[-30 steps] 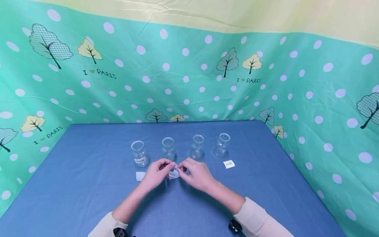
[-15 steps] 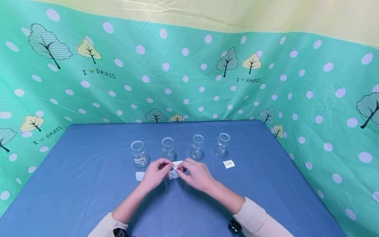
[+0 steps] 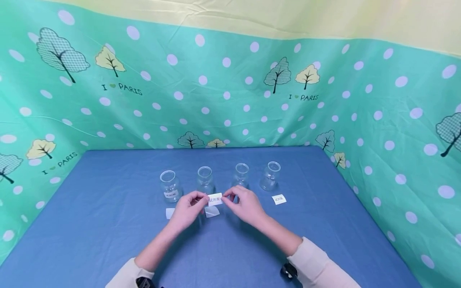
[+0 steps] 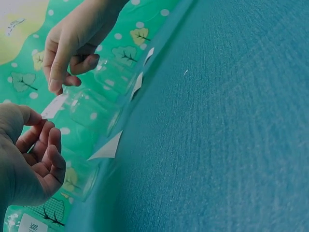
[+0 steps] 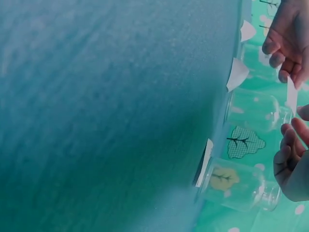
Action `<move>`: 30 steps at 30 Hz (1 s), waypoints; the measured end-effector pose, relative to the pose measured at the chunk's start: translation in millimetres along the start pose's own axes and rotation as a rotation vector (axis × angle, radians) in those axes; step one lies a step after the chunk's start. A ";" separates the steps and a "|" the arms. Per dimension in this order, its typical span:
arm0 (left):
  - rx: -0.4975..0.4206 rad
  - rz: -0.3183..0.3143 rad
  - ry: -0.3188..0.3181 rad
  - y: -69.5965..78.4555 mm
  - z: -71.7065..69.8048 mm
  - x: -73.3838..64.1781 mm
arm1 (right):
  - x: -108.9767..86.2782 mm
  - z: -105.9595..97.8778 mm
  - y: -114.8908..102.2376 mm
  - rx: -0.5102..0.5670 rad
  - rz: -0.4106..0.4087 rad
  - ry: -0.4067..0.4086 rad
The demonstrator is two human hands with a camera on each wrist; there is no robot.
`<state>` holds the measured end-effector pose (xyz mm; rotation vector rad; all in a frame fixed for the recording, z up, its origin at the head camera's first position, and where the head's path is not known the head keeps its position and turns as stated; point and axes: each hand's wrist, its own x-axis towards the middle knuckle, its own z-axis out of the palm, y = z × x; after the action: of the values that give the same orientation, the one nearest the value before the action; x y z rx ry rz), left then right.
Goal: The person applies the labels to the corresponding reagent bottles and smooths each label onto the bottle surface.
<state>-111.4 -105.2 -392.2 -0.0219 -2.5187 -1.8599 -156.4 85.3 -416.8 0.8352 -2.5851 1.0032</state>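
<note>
In the head view a small white label (image 3: 215, 199) with printed dark characters is stretched between both hands. My left hand (image 3: 188, 208) pinches its left edge between thumb and forefinger; my right hand (image 3: 245, 203) pinches the right edge the same way. Behind the label stands the second clear glass jar (image 3: 205, 178) from the left, bare of any label on the side that shows. A white backing paper (image 3: 212, 212) lies on the table just below the label. In the left wrist view the label (image 4: 54, 106) is held up off the table.
The leftmost jar (image 3: 171, 185) bears a label, and another backing paper (image 3: 170, 213) lies before it. Further right stand a third jar (image 3: 240, 174) and a fourth (image 3: 270, 177). One label (image 3: 279, 199) lies before the fourth; a white paper (image 4: 137, 86) lies near the third.
The right hand has moved slightly right, away from the left hand. The label, earlier bent and partly hidden between the fingers, is now flat with its print facing the head camera.
</note>
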 end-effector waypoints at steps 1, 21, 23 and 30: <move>0.002 -0.002 0.002 0.6 -0.4 -0.4 | 0.9 -0.1 0.6 0.023 0.034 -0.002; 0.066 0.007 0.022 -40.6 1.2 17.3 | 7.8 6.6 2.6 0.244 0.273 -0.122; 0.081 0.006 0.026 -40.8 0.8 17.6 | 8.3 7.1 2.6 0.246 0.273 -0.124; 0.126 0.023 0.062 -42.7 -0.6 19.4 | 12.6 10.4 2.2 0.266 0.281 -0.146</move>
<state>-131.6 -118.3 -432.5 0.0067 -2.5764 -1.6636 -168.0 74.2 -420.4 0.6333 -2.7875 1.4412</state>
